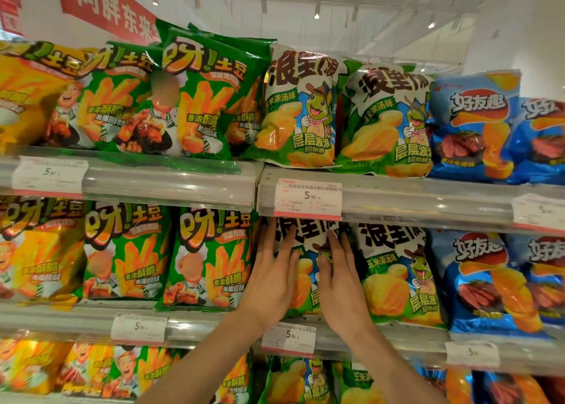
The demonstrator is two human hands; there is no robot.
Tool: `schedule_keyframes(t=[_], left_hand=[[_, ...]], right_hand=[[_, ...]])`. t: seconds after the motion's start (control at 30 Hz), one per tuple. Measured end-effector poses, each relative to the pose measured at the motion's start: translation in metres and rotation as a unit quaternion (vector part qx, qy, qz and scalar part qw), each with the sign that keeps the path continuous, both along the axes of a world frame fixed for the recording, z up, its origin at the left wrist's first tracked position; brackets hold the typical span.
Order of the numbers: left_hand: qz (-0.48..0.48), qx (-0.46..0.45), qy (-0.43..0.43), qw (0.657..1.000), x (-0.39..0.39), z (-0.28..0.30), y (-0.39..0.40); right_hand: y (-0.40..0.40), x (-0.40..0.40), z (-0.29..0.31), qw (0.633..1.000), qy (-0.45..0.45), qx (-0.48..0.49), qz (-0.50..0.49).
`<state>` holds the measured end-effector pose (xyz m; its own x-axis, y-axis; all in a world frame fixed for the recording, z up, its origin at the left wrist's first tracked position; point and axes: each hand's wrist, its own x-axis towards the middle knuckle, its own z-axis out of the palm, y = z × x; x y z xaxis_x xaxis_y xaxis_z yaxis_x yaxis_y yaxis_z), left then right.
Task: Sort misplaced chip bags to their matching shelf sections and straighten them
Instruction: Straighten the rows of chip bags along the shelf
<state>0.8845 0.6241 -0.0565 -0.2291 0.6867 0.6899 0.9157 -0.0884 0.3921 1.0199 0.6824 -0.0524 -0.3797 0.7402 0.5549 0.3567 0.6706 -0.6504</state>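
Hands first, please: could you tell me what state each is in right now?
Left hand: open, straight fingers pressing the frog chip bag.
Right hand: open, flat on the same bag.

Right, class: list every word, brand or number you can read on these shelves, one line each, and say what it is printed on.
"呀!土豆": green fry bags.
"浪里个浪", "层层波浪": turtle bags.
"玉米浓汤味": turtle bag beside the one under the left hand and right hand.
"好友趣": blue bags.
"5.90": price tag; its small print is blurred.
"向胖东来": red banner, cut off.
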Motion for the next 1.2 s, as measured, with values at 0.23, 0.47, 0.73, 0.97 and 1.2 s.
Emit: schedule_keyframes(t=[0.23, 0.47, 0.73, 0.97, 1.2], left_hand=[[0.017, 0.013, 0.071, 0.997, 0.006, 0.007, -0.019], [-0.049, 0.035, 0.069, 0.996, 0.05, 0.02, -0.018], [-0.121, -0.152, -0.144, 0.97, 0.119, 0.044, 0.026], [-0.123, -0.175, -0.312, 0.926, 0.124, 0.041, 0.074], [-0.186, -0.161, -0.363, 0.899, 0.125, 0.044, 0.074]], right_hand=[[0.007, 0.049, 0.019, 0.948, -0.176, 0.238, -0.113], [0.045, 0.127, 0.033, 0.949, -0.188, 0.174, -0.182], [0.099, 0.174, 0.052, 0.98, -0.17, -0.089, 0.057], [0.119, 0.175, 0.061, 0.963, -0.127, -0.176, 0.158], [0.115, 0.188, 0.058, 0.964, -0.096, -0.167, 0.184]])
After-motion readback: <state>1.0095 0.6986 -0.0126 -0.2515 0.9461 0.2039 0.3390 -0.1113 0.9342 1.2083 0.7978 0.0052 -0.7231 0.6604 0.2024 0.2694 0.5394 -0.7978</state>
